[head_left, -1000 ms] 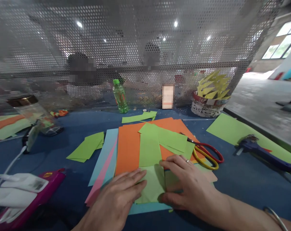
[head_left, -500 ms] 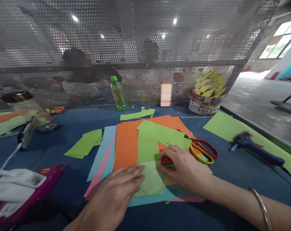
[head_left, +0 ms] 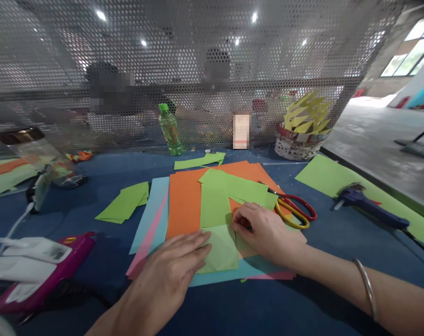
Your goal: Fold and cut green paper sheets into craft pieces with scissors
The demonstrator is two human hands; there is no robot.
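Observation:
My left hand [head_left: 172, 268] lies flat, fingers stretched, on the left part of a folded pale green paper [head_left: 221, 249]. That paper rests on a stack of orange [head_left: 184, 205], light blue and pink sheets. My right hand [head_left: 264, 231] is curled, its fingertips pressing the upper right edge of the green paper next to a long green strip [head_left: 215, 200]. Red and yellow scissors [head_left: 296, 212] lie just right of the right hand.
A blue glue gun [head_left: 368, 207] lies on a green sheet at right. A basket of yellow paper shapes [head_left: 301, 133], a green bottle [head_left: 169, 130] and a perforated metal screen stand at the back. Green scraps [head_left: 126, 207], a jar [head_left: 37, 154] and a magenta case [head_left: 40, 280] lie left.
My right hand slid from the lower right of the green paper up to its upper edge and curled its fingers. The left hand stayed flat on the paper.

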